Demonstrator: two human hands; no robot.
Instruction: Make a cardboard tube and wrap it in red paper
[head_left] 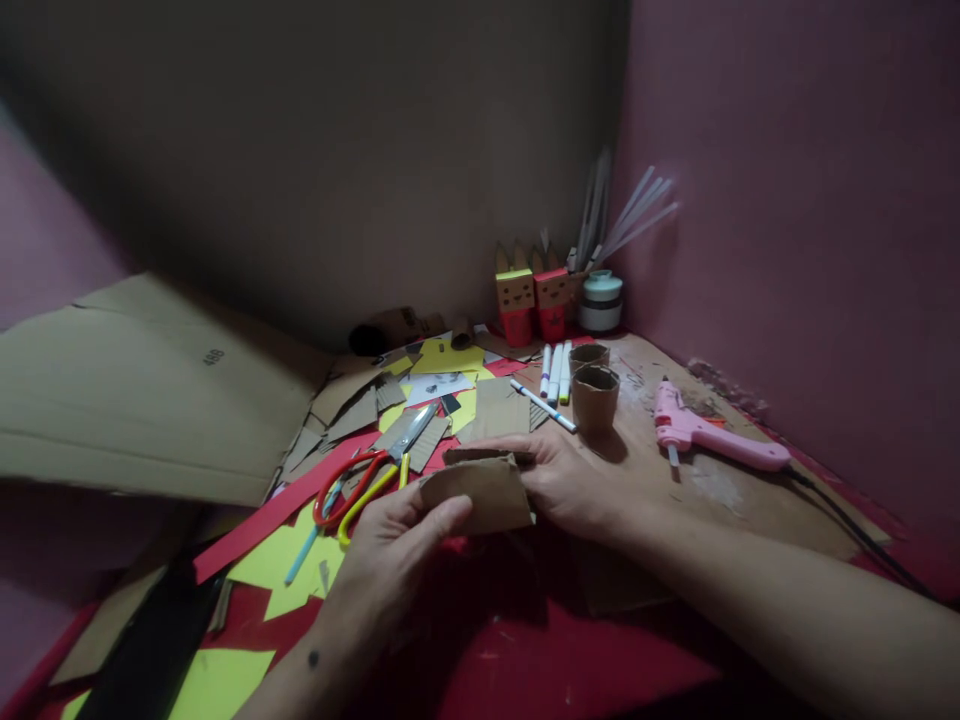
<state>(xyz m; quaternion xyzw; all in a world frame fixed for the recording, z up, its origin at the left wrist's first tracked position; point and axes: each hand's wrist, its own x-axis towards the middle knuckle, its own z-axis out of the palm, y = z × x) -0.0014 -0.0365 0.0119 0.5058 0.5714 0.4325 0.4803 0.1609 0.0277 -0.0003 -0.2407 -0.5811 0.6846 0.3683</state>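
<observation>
Cardboard sheet (165, 390): large, tilted, at far left.
Red strip (277, 515): lying beside yellow paper (262, 560).
Scissors (392, 460): red and yellow handles, among scraps.
Left hand (397, 545): gripping the cardboard piece (484, 497), thumb in front.
Cardboard piece's place: between both hands, above the red tabletop (517, 640).
Markers (555, 374): white-barrelled, beyond the hands.
Right hand (570, 482): closed on the piece's right end, fingers behind, thumb hidden.
Cardboard rings (596, 405): two, upright, near the markers.
Glue gun (712, 435): pink, resting at right, dark cord trailing.
</observation>
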